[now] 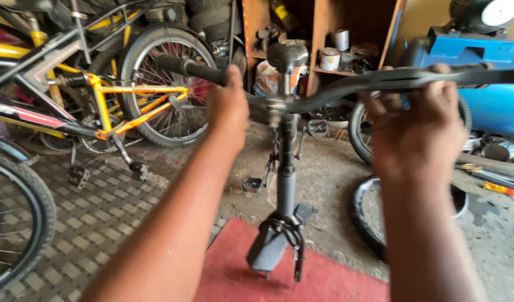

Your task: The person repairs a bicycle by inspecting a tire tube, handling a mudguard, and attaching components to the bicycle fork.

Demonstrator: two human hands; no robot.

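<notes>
The black bicycle handlebar (346, 84) runs across the upper middle of the view, joined at its centre to a dark stem and fork column (286, 168) that goes down toward the near ground. The left hand (228, 106) is closed around the bar just beside its rubber grip (184, 66), fingers wrapped and pressed together on the tube. The right hand (416, 131) is clamped on the right half of the bar, with the fingers curled over the top and the thumb below. The lower end of the fork (279, 243) stands over a red mat (234, 279), near its far edge. A loose tyre (366, 215) lies on the concrete to the right, an orange and yellow bicycle (128, 106) leans at the far left, and a wooden shelf with tins (329, 56) stands behind. A blue machine (480, 84) is at the far right. In my judgement, if the two hands push unevenly, the bar may turn in the stem or the fork end may slide off the mat, because nothing visible fixes the lower end. I cannot tell whether the stem bolt is tight.
</notes>
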